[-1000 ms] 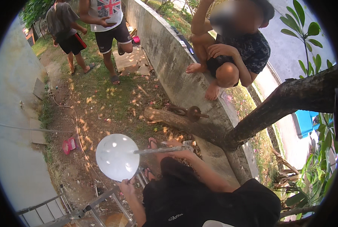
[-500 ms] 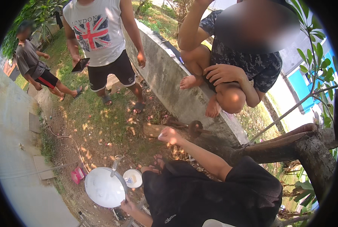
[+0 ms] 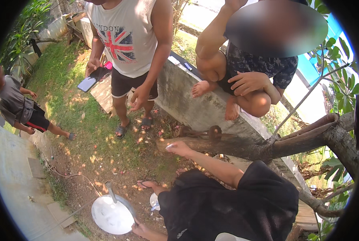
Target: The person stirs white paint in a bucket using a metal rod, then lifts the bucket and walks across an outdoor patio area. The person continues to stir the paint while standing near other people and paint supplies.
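Observation:
My left hand [image 3: 138,228] is closed on the rim of a round white dish [image 3: 109,217] at the lower middle, low over the dirt. A grey metal arm [image 3: 111,190] stands out from the dish's upper part. My right hand [image 3: 179,148] is raised in front of a thick branch, its fingers closed round a small pale thing that I cannot make out. My black clothing fills the lower right, partly hiding a white container [image 3: 154,201] and my feet in flip-flops.
A person in a white tank top [image 3: 127,56] holds a phone; another in grey [image 3: 11,96] is at far left. A person squats on the concrete wall [image 3: 175,92] at upper right. Tree branches [image 3: 308,140] cross the right side; a hose [image 3: 67,172] lies beside the left wall.
My right hand left the dish's metal arm and is raised, holding something small. The dish moved lower and left. The tank-top person came nearer; the person in grey shifted left as the view moved.

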{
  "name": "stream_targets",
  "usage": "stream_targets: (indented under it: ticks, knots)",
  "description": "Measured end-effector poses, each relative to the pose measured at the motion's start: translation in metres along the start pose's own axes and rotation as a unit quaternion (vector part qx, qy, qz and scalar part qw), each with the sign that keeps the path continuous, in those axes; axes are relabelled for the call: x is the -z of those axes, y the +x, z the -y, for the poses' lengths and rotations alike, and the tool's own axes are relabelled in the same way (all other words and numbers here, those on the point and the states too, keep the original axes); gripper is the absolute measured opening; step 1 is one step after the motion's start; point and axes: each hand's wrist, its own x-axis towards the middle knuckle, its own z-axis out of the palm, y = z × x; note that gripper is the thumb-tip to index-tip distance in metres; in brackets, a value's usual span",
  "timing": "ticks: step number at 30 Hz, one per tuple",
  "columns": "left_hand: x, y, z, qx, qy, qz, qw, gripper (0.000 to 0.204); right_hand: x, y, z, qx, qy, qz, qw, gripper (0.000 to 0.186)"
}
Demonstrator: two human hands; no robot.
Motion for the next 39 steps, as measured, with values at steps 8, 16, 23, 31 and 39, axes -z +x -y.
stream_targets:
  ticks: [8, 16, 23, 31, 39]
  knots:
    - [0.031, 0.147, -0.013, -0.010, -0.065, 0.073, 0.995, 0.044, -0.076, 0.024, 0.073, -0.086, 0.049, 0.047, 0.994, 0.040]
    - [-0.020, 0.131, -0.152, 0.053, -0.406, 0.025, 0.912, 0.066, -0.209, 0.015, 0.179, -0.036, -0.117, 0.370, 0.921, 0.079]
    - [-0.047, 0.110, -0.228, 0.139, -0.426, -0.028, 0.893, 0.103, -0.340, 0.013, 0.253, 0.152, -0.053, 0.260, 0.952, 0.022]
    - [-0.053, 0.122, -0.223, 0.110, -0.403, -0.097, 0.903, 0.097, -0.367, 0.021, 0.290, 0.430, -0.228, 0.275, 0.829, 0.025]
    - [-0.061, 0.178, -0.254, 0.069, -0.366, -0.203, 0.906, 0.092, -0.427, 0.044, 0.268, 0.426, -0.180, 0.373, 0.805, 0.025]
